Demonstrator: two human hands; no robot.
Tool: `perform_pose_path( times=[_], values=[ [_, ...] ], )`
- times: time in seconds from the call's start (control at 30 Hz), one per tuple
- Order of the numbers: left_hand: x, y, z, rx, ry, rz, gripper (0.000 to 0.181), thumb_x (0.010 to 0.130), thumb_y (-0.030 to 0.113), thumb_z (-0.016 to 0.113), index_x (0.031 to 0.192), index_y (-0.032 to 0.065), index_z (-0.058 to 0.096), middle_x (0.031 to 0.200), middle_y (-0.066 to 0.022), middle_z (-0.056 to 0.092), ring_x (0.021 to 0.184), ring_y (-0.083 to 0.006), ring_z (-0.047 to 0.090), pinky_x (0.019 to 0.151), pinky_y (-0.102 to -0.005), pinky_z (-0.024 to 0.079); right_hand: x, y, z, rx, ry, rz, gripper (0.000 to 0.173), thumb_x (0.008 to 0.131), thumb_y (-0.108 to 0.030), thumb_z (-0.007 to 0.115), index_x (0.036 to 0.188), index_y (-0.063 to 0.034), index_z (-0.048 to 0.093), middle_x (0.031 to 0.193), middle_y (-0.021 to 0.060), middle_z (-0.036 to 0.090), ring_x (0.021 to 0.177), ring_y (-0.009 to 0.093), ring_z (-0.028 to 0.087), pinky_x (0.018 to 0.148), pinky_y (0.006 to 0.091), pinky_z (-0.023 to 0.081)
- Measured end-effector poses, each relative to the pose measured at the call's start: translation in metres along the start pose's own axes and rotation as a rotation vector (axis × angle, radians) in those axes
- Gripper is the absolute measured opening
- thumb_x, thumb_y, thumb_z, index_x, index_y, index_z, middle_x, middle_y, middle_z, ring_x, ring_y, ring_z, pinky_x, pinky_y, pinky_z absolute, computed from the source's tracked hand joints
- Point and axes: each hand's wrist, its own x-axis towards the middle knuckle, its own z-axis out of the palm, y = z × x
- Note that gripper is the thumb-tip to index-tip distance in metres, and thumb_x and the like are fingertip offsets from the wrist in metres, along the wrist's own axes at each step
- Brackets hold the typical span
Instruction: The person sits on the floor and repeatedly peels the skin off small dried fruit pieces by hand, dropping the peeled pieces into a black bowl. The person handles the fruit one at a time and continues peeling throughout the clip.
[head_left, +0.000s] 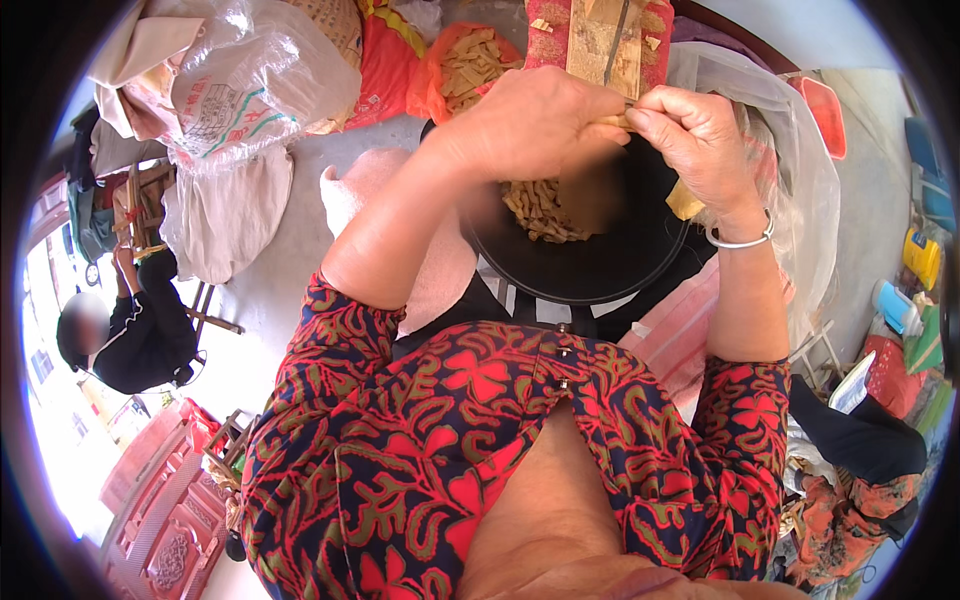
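My left hand (536, 116) and my right hand (694, 139) meet above a round black basin (592, 274). A pale yellowish strip (611, 124) is pinched between them, mostly covered by the fingers. Under my right palm shows a yellow piece (684, 201); whether the hand holds it I cannot tell. Brownish cut pieces (544, 214) lie in the basin, partly behind a blurred patch. Just beyond my hands is a wooden board (583, 45) with a dark narrow metal strip (616, 41) along it, resting on red patterned cloth (546, 49).
An orange plastic bag (474, 67) of pale strips sits beyond my left hand. Clear plastic sacks (277, 67) stand at the upper left, and another plastic bag (806, 172) lies right of the basin. One person (150, 322) sits at the left, another (855, 502) at the lower right.
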Motion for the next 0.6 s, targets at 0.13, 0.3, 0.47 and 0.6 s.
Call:
perform_pose_path(
  times=[0.13,0.3,0.47,0.6],
  values=[
    [0.010,-0.022,-0.012,-0.185,-0.066,0.000,0.023,0.089,0.026,0.056,0.093,0.0034,0.060,0.063,-0.0057,0.053,0.054,-0.0139,0.057,0.050,-0.0283,0.045,0.009,0.010,-0.014,-0.062,0.044,-0.035,0.017,0.086,-0.011,0.059,0.073,-0.0001,0.057,0.056,-0.0058,0.044,0.052,0.002,0.036,0.047,0.0211,0.031],
    [0.037,-0.035,-0.009,0.051,0.155,-0.268,0.026,0.085,0.040,0.054,0.092,0.0177,0.063,0.079,-0.0105,0.064,0.080,-0.0328,0.062,0.069,-0.0446,0.048,0.039,0.022,-0.021,-0.116,0.195,-0.082,0.014,0.084,-0.014,0.058,0.075,-0.0030,0.058,0.054,0.0020,0.051,0.050,0.011,0.047,0.049,0.0270,0.038],
    [0.055,-0.046,-0.005,0.123,0.253,-0.226,0.026,0.091,0.038,0.045,0.079,0.0156,0.049,0.065,-0.0006,0.042,0.057,-0.0181,0.039,0.053,-0.0333,0.037,0.056,0.040,-0.014,-0.438,0.384,-0.136,0.011,0.086,-0.012,0.055,0.080,-0.0026,0.055,0.056,0.0032,0.046,0.053,0.008,0.039,0.052,0.0252,0.037],
    [0.044,-0.040,-0.005,0.237,0.160,-0.367,0.032,0.080,0.044,0.058,0.096,0.0169,0.065,0.078,-0.0109,0.066,0.076,-0.0323,0.062,0.068,-0.0421,0.049,0.063,0.049,-0.025,-0.696,0.228,-0.004,0.014,0.078,-0.022,0.060,0.081,-0.0090,0.063,0.071,0.0164,0.059,0.068,0.038,0.055,0.059,0.0418,0.045]
  ],
)
